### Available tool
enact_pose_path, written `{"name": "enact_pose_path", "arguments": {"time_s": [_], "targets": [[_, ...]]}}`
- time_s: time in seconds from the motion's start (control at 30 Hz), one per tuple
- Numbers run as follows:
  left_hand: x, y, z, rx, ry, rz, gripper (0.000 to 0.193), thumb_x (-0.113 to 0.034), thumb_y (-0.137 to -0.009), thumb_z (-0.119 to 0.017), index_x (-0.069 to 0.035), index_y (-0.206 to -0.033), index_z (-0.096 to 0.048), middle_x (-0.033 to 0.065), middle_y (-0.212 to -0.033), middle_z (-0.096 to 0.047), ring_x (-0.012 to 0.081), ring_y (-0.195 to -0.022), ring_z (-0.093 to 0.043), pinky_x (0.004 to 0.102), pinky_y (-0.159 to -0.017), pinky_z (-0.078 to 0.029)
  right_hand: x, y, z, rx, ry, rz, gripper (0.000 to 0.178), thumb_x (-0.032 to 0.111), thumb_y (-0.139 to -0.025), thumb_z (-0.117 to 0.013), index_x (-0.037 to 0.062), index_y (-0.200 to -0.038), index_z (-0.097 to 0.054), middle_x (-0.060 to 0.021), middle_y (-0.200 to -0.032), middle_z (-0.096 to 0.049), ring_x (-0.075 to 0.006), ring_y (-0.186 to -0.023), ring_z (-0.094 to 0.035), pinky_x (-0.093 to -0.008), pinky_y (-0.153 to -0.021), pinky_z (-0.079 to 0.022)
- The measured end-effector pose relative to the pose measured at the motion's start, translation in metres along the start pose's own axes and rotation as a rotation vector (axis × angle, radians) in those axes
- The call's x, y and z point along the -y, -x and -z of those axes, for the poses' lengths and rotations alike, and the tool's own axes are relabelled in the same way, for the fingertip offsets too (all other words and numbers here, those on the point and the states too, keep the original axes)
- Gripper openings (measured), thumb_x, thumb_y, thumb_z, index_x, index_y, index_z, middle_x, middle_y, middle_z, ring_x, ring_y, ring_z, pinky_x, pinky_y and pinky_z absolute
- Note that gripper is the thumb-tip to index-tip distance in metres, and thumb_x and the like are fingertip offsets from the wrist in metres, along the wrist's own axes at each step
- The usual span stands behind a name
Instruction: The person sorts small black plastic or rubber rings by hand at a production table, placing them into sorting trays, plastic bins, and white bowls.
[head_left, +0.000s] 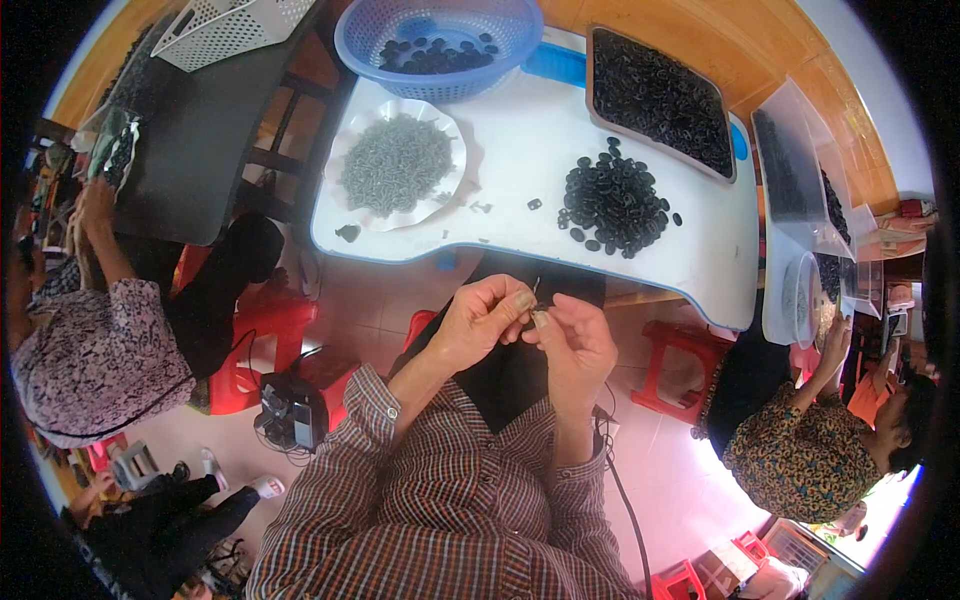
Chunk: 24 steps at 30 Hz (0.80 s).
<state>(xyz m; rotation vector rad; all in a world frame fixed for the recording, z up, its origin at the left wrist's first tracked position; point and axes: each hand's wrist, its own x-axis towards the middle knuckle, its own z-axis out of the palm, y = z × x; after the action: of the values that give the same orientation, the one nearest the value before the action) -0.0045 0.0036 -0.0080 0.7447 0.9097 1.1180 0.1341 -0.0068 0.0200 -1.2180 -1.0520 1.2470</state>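
Observation:
Just in front of the table's near edge, my left hand (pixel 482 318) and my right hand (pixel 575 348) meet with thumbs and fingers pinched. A thin, small piece shows at the left fingertips; what each hand grips is too small to name. Beyond them on the white table (pixel 500 160) is a heap of small black oval pieces (pixel 615 205). To its left, a white scalloped plate (pixel 458 160) holds many small grey pieces (pixel 395 165). One loose dark piece (pixel 534 203) lies between plate and heap.
A blue colander (pixel 440 85) with black ovals and a tray (pixel 733 170) of black pieces stand at the back. Clear plastic bins (pixel 800 190) are at right. People sit at both sides, near red stools (pixel 680 365). A cable (pixel 630 490) runs down beside my right arm.

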Motion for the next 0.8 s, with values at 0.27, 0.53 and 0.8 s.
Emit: {"name": "enact_pose_path", "arguments": {"time_s": [0.27, 0.53, 0.8], "targets": [[-0.0014, 0.0018, -0.0019, -0.059, -0.150, -0.098, 0.015, -0.013, -0.096, -0.054, 0.001, -0.092, -0.060, -0.0006, -0.071, -0.057, 0.0037, -0.056, -0.049, 0.0189, -0.051, -0.042, 0.0029, 0.0011, -0.0037, -0.014, 0.100, 0.077, 0.025, -0.005, -0.084, -0.064, -0.0045, -0.108, -0.056, -0.0092, -0.086, -0.065, -0.0114, -0.071, -0.064, -0.0226, -0.061, -0.055], [-0.0044, 0.0030, -0.0059, -0.082, -0.168, -0.113, 0.016, -0.013, -0.096, -0.055, 0.001, -0.092, -0.060, 0.0000, -0.071, -0.058, 0.0039, -0.056, -0.049, 0.0192, -0.052, -0.042, -0.0045, 0.0016, -0.0041, -0.022, 0.217, 0.198, 0.025, -0.007, -0.084, -0.063, -0.0046, -0.108, -0.056, -0.0100, -0.085, -0.065, -0.0127, -0.071, -0.065, -0.0224, -0.063, -0.055], [-0.0029, 0.0034, -0.0047, -0.082, -0.176, -0.112, 0.016, -0.013, -0.096, -0.055, 0.001, -0.092, -0.060, 0.0005, -0.071, -0.059, 0.0041, -0.057, -0.050, 0.0193, -0.052, -0.043, -0.0019, 0.0023, -0.0050, -0.015, 0.243, 0.197, 0.025, -0.008, -0.084, -0.063, -0.0048, -0.107, -0.056, -0.0100, -0.083, -0.066, -0.0124, -0.069, -0.065, -0.0221, -0.063, -0.054]]}}
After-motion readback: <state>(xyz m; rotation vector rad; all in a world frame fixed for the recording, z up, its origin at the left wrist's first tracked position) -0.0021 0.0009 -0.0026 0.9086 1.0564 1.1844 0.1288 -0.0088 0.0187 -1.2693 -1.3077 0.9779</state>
